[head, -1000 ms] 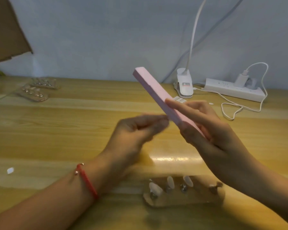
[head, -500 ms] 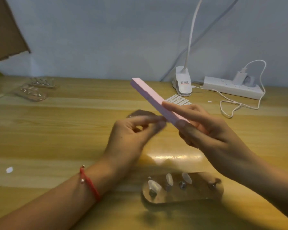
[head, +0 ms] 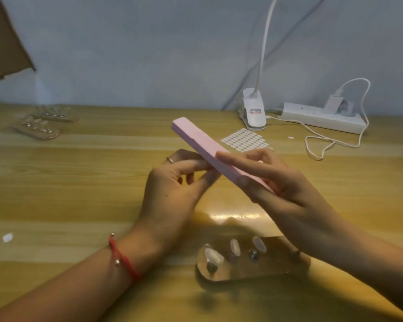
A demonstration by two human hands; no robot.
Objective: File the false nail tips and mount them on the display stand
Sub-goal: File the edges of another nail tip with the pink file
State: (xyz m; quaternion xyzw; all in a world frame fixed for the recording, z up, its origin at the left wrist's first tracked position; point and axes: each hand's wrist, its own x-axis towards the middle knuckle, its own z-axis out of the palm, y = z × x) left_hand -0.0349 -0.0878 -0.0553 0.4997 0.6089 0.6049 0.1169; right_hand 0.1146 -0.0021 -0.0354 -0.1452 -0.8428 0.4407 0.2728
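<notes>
Over the last second the pink nail file (head: 196, 138) has dipped. Its far end now sits lower against the bench (head: 79, 182), and the sheet of adhesive tabs (head: 244, 139) shows behind it. The left grip (head: 172, 194) has loosened a little, so a gap shows under its forefinger and a ring (head: 169, 159) is visible.

The right grip (head: 289, 189) clasps the near half of the file, forefinger laid along the top and thumb beneath, with the file slanting up and away to the left. The left grip pinches thumb and forefinger together against the file's lower edge. Whether a nail tip sits in that pinch cannot be told, because the spot is blurred. A red bracelet (head: 123, 259) circles the left wrist.

The display stand (head: 272, 266) lies at the near edge of the bench, below both hands and partly under the right forearm. Three clear tips (head: 214, 256) are mounted on its pegs, and one peg (head: 293, 254) is bare.

Two more stands (head: 36, 129) lie far left. A clip lamp (head: 254, 112) and a power strip (head: 321, 117) stand at the back right.
</notes>
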